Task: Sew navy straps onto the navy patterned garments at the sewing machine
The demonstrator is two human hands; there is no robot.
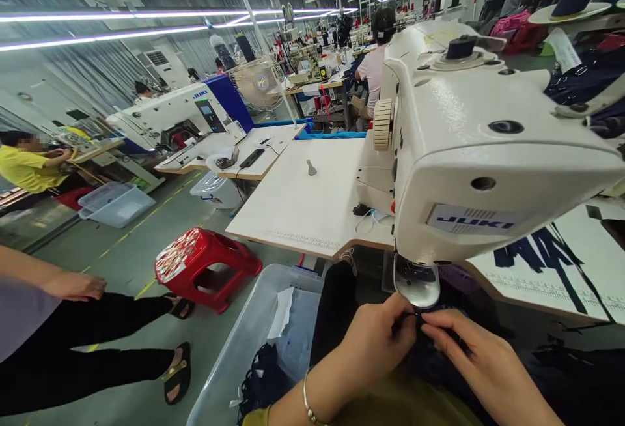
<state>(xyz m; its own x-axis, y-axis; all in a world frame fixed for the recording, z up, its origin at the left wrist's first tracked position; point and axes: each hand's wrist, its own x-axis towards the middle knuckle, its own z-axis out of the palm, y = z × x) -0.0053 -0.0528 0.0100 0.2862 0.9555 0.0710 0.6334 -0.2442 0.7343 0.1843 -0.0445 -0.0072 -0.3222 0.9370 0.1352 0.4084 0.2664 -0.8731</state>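
Note:
Just below the presser end of a white JUKI sewing machine [488,185], my left hand [374,338] and my right hand [481,351] meet, fingertips almost touching. Each is closed in a pinch. Between them shows a small dark piece of material [418,315], mostly covered by the fingers, so I cannot tell its exact shape. A shiny rounded metal plate [418,288] sits right above the fingertips, under the machine head. Dark navy cloth lies beneath my hands, in my lap.
A white table [293,198] carries a small grey metal piece [311,167]. Navy strips [537,250] lie on the right tabletop. A clear plastic bin [229,354] with navy items stands at left. Beyond are a red stool [208,266] and a standing person [73,341].

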